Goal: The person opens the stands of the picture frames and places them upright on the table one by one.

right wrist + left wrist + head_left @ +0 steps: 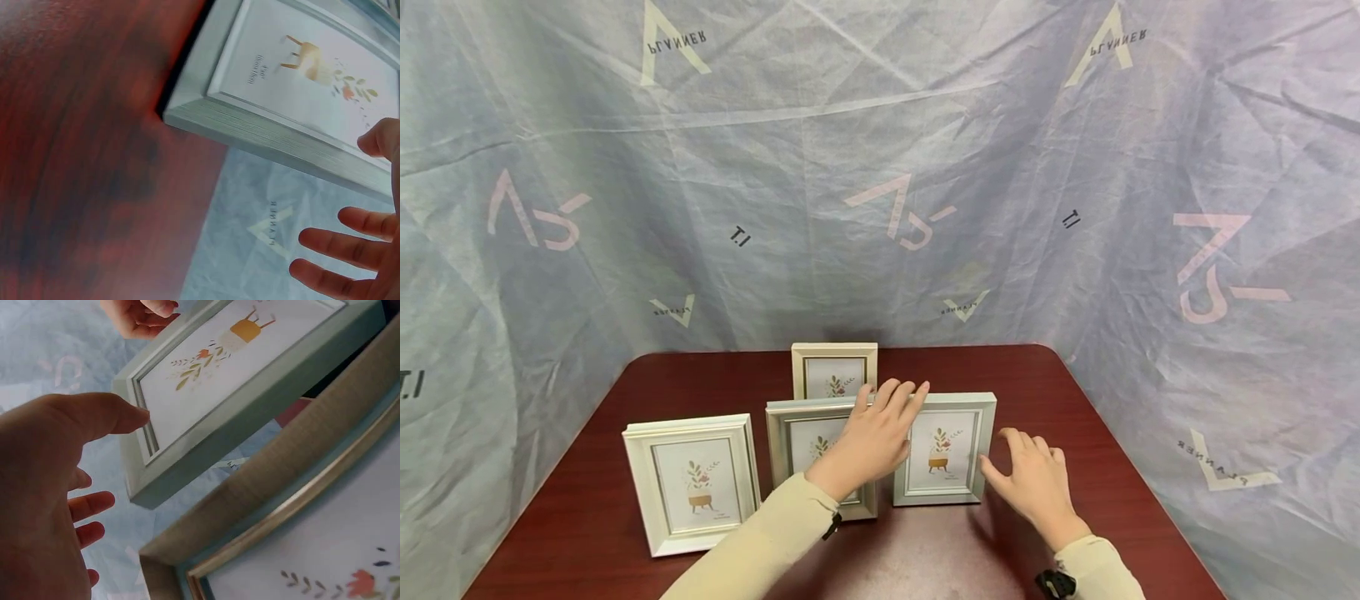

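A silver-green picture frame [945, 450] with a plant print stands upright on the table. My left hand [880, 429] is over its upper left corner, partly covering a champagne-coloured picture frame [778, 467] beside it. In the left wrist view, the left thumb [119, 415] overlaps the silver-green frame's edge, with the other fingers loosely spread past that edge. My right hand [1033, 483] is just right of the same frame, its fingers spread. The right wrist view shows the right thumb [378, 137] overlapping the frame's side edge, with nothing gripped.
A white picture frame [692, 487] stands at the front left. Behind the middle ones is a cream picture frame [835, 350], its lower part hidden. All are on a dark red wooden table [1037, 375], with a grey printed cloth [880, 167] hanging around it.
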Motion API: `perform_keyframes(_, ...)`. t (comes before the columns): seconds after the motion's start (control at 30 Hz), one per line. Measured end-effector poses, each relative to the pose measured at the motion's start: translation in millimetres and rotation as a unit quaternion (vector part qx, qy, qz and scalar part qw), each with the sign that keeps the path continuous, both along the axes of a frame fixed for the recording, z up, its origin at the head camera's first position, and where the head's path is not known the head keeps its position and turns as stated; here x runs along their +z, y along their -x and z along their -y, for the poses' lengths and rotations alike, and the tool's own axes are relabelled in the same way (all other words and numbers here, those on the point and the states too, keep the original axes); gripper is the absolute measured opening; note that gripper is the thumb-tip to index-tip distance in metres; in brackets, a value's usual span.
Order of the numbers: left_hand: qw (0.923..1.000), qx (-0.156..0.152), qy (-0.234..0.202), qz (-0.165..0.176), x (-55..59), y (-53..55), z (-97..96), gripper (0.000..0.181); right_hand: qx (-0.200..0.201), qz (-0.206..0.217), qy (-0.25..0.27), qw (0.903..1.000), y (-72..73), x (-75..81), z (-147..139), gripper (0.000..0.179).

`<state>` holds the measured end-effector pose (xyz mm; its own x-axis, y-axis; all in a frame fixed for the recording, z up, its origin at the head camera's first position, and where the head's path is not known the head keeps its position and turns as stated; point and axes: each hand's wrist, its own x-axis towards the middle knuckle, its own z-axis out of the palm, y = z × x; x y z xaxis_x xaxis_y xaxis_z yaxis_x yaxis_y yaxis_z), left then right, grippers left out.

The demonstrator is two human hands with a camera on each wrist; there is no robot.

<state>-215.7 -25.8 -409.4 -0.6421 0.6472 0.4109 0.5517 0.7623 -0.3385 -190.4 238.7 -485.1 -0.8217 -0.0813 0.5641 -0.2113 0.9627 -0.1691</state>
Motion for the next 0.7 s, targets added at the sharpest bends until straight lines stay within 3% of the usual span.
perform_keyframes(0.2,0.9991,0.010,-0.041,0.007,-3.7,-12.7,17.4,0.082,0.019,-0.084,0.004,0.9963,-3.3,7.6,0,0.048)
perform_keyframes(0.4,0.9929,0.010,-0.118,0.013,-17.8,-26.6,31.3,0.090,0.049,-0.149,-0.012,0.9876,-9.2,14.7,7,0.043)
perform_keyframes(0.53,0.9867,0.030,-0.155,0.038,-25.7,-36.3,38.4,0.093,0.073,-0.188,-0.018,0.9793,-11.7,16.9,15,0.044)
perform_keyframes(0.7,0.9786,0.070,-0.170,0.092,-32.4,-50.7,45.7,0.096,0.114,-0.214,-0.017,0.9700,-13.2,18.5,24,0.041)
